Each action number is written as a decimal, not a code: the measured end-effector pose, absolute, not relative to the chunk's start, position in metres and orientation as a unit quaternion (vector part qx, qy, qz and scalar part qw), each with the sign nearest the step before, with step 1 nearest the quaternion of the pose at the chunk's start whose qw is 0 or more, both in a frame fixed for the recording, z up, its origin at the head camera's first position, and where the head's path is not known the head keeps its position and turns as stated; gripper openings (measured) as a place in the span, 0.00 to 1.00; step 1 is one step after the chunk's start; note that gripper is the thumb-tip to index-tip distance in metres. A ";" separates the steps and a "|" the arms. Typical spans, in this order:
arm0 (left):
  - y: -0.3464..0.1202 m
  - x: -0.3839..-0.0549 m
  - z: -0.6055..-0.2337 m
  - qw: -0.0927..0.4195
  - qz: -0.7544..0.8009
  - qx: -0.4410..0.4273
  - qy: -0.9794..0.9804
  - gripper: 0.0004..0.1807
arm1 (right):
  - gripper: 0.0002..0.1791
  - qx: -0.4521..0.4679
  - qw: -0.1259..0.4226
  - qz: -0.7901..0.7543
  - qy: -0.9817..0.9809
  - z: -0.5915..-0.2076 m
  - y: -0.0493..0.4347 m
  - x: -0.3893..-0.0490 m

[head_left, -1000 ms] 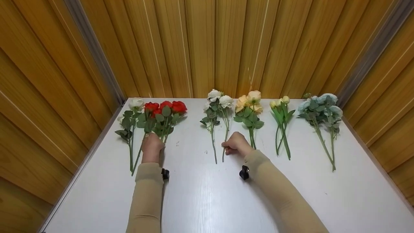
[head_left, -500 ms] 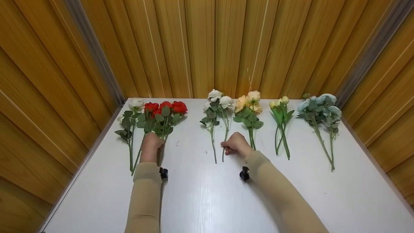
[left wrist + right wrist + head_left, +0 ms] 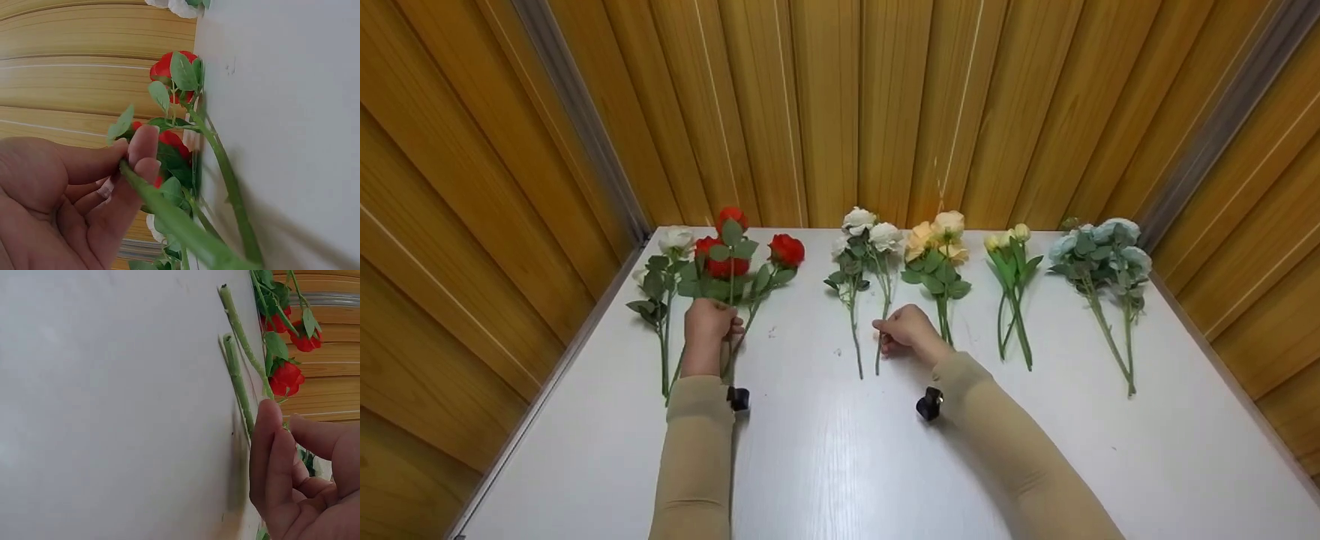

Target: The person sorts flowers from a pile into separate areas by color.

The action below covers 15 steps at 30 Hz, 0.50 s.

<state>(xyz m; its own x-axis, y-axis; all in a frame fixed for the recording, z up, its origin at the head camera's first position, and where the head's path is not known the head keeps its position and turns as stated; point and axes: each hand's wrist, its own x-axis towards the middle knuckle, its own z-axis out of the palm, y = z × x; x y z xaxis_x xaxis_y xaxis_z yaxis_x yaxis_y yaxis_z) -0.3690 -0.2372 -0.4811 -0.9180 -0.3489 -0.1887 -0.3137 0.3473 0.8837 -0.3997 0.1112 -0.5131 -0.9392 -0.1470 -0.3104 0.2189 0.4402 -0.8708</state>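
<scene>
My left hand (image 3: 709, 330) pinches the green stem (image 3: 169, 216) of a red rose between thumb and fingertips. That bloom (image 3: 731, 219) rises above the others, its stem tilted up off the white table. Two more red roses lie there: one bloom (image 3: 787, 250) to the right, the other partly behind the raised rose. With thumb and fingertips, my right hand (image 3: 913, 332) pinches the right-hand stem of the white roses (image 3: 883, 237) low down. In the right wrist view, two bare stem ends (image 3: 239, 385) lie by the fingers (image 3: 273, 467).
Cream roses (image 3: 676, 240) lie at the far left, beside the red ones. Peach roses (image 3: 941, 240), yellow tulips (image 3: 1014, 259) and pale blue flowers (image 3: 1110, 244) follow to the right. Wood-panelled walls (image 3: 825, 112) enclose the white table (image 3: 825, 465) at the back and sides.
The left hand has raised one red rose, its bloom moving up above the others; the rightmost red bloom has shifted slightly right. The right hand has barely moved.
</scene>
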 end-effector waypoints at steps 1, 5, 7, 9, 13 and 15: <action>-0.236 -0.369 -0.479 0.022 -0.538 0.200 -0.819 0.14 | 0.17 0.020 0.169 -0.531 0.830 -0.511 0.109 -0.399; -0.228 -0.368 -0.470 0.039 -0.562 0.182 -0.806 0.16 | 0.15 0.003 0.161 -0.542 0.825 -0.503 0.097 -0.395; -0.222 -0.369 -0.466 0.045 -0.579 0.166 -0.797 0.16 | 0.16 -0.011 0.159 -0.551 0.819 -0.499 0.088 -0.391; -0.214 -0.369 -0.463 0.049 -0.604 0.146 -0.782 0.16 | 0.16 -0.029 0.162 -0.561 0.811 -0.494 0.078 -0.386; -0.190 -0.369 -0.456 0.035 -0.651 0.116 -0.750 0.15 | 0.17 -0.077 0.174 -0.566 0.802 -0.490 0.057 -0.373; -0.176 -0.369 -0.455 0.022 -0.665 0.104 -0.739 0.14 | 0.19 -0.106 0.178 -0.570 0.795 -0.490 0.046 -0.366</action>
